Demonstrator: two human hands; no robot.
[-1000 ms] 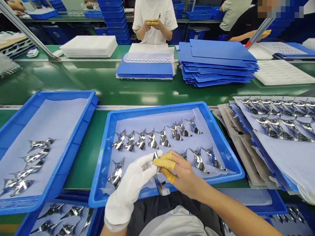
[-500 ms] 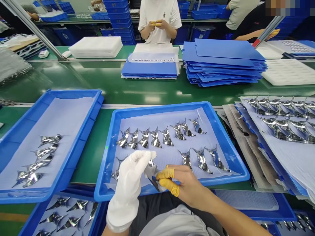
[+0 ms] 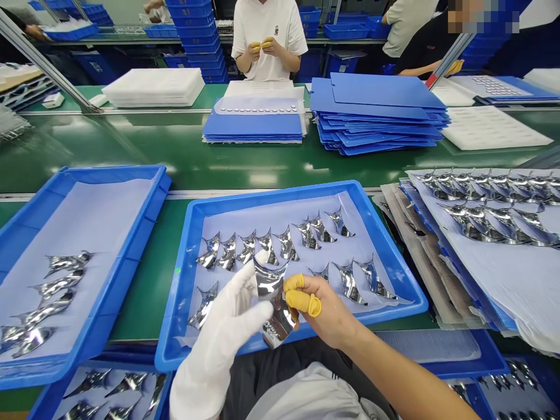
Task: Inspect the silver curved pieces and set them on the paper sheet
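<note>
My left hand (image 3: 231,318), in a white glove, and my right hand (image 3: 321,312), with yellow finger cots on thumb and forefinger, both grip one shiny chrome fin-shaped part (image 3: 273,303). They hold it above the near edge of the middle blue tray (image 3: 389,256). That tray is lined with pale paper and carries two rows of like chrome parts (image 3: 271,248). The part's broad mirrored face is turned up toward me.
A second blue tray (image 3: 131,192) at left holds several chrome parts (image 3: 56,283). Stacked sheets with more parts (image 3: 485,201) lie at right. Beyond the green conveyor (image 3: 175,151) are blue boards (image 3: 376,111), white foam sheets (image 3: 153,84) and a person in white (image 3: 266,35).
Both hands have lifted and turned the chrome part so that its wide face shows; before, it hung edge-on lower by the tray's rim.
</note>
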